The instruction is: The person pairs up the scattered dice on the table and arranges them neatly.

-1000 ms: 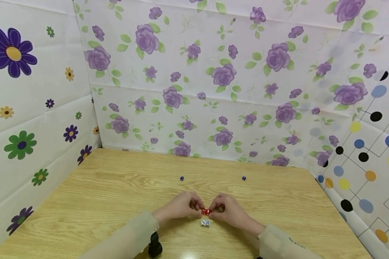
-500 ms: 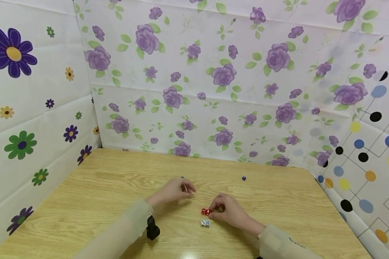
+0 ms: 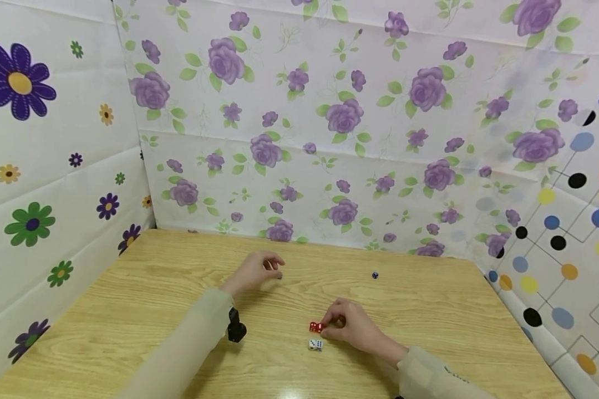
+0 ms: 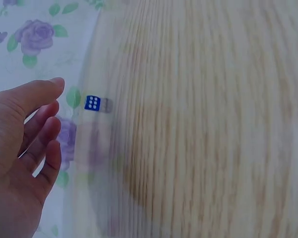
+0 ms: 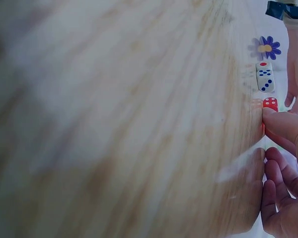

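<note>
My left hand (image 3: 253,271) is at the far left of the table, beside a blue die (image 4: 92,103). Its fingers are loosely bent, and in the left wrist view a gap shows between them and the die. Near the middle, my right hand (image 3: 351,326) pinches a red die (image 3: 320,327) between thumb and forefinger, partly covering it. Another red die (image 3: 312,327) sits directly to its left. Just in front of the red pair lie two white dice (image 3: 315,345) side by side. In the right wrist view, the white dice (image 5: 265,78) show red and blue pips.
Another blue die (image 3: 375,275) lies farther back on the right of the wooden table (image 3: 189,260). Flower-patterned cloth (image 3: 299,166) hangs behind the table. A black device (image 3: 236,327) is strapped at the left wrist.
My left hand has left the red dice and moved away, back and to the left, up to the blue die. My right hand stays at the red die.
</note>
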A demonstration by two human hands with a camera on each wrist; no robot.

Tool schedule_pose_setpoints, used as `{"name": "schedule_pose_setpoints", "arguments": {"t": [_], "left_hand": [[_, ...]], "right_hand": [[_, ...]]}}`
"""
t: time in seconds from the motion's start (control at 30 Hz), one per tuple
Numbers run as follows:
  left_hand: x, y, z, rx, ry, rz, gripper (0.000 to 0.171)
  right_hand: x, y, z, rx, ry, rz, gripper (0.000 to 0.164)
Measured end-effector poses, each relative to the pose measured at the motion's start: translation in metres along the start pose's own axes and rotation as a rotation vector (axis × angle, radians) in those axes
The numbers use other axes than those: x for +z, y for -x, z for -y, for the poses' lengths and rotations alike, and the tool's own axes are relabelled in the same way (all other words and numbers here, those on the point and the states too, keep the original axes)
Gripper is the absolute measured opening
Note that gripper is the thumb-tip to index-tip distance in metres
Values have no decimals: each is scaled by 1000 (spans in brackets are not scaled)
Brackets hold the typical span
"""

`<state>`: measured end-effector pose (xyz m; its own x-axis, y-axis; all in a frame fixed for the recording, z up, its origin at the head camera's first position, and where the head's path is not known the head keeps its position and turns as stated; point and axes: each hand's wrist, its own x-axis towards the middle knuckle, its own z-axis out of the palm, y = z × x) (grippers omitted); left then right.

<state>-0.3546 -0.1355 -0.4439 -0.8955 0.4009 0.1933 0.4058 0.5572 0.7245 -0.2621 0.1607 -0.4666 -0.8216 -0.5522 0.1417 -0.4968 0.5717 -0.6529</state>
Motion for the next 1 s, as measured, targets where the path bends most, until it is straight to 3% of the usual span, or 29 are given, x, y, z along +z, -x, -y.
{"name": "schedule_pose_setpoints", "arguments": {"t": [0.2, 0.67, 1.0], "left_hand": [[-2, -1, 11, 1, -20, 11, 24], [8, 0, 15, -113, -9, 14, 14], [10, -1, 18, -96, -42, -6, 8]], "right_hand": [[1, -1, 0, 7, 0, 5, 8], [0, 1, 0, 9, -1, 3, 8], [1, -1, 0, 17, -1, 2, 8]]}}
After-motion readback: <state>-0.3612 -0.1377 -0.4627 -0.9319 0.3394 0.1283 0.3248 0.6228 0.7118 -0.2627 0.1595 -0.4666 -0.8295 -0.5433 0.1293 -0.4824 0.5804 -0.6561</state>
